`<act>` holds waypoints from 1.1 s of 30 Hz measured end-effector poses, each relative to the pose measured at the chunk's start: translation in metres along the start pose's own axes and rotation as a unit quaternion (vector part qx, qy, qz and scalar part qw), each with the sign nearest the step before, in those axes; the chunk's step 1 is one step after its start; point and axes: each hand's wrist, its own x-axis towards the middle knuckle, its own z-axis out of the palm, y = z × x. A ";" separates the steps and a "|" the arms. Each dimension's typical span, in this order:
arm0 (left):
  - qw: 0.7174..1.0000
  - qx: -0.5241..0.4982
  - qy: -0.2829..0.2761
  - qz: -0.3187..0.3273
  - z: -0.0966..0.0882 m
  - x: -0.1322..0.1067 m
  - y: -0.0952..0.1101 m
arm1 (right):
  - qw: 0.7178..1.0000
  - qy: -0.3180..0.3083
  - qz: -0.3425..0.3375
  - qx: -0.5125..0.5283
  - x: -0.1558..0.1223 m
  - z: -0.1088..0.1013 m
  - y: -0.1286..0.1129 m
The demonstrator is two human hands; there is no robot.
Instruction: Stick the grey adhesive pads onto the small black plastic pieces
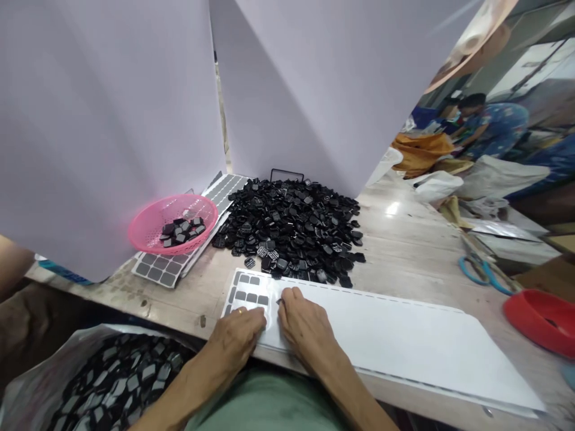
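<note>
A long white sheet (381, 326) lies along the front of the table. Rounded grey stickers (241, 295) are left in rows at its left end. My left hand (240, 332) rests at that end, fingers bent and pressed together beside the stickers; whatever is between them is hidden. Just to the right, my right hand (305, 320) is closed in a pinch over the sheet. A small dark piece (279, 301) shows at its fingertips, mostly covered. Right behind the sheet lies a large heap of small black plastic pieces (291, 224).
A pink basket (139, 224) with several grey-topped pieces sits on grey sticker sheets (157, 269). Below left is a bag of similar pieces (130, 383). Blue scissors (485, 275) and a red bowl (541, 320) lie right. Pale panels (291, 90) stand behind; a person (494, 123) bends beyond.
</note>
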 end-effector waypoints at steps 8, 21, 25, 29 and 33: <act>0.996 0.063 -0.003 0.057 0.005 -0.003 -0.004 | 1.000 -0.018 -0.004 0.002 0.009 0.004 -0.015; 0.996 0.040 -0.044 0.065 0.010 -0.001 -0.014 | 1.000 -0.026 -0.008 0.009 0.010 0.003 -0.018; 0.997 0.032 -0.048 0.057 0.008 0.001 -0.011 | 0.999 -0.017 -0.012 0.040 0.015 0.006 -0.013; 0.996 0.066 -0.041 0.052 0.009 -0.001 -0.011 | 0.995 -0.011 -0.014 0.098 0.021 0.006 -0.005; 0.997 0.064 -0.021 0.041 0.013 -0.001 -0.011 | 0.979 -0.005 -0.014 0.203 0.020 0.001 -0.002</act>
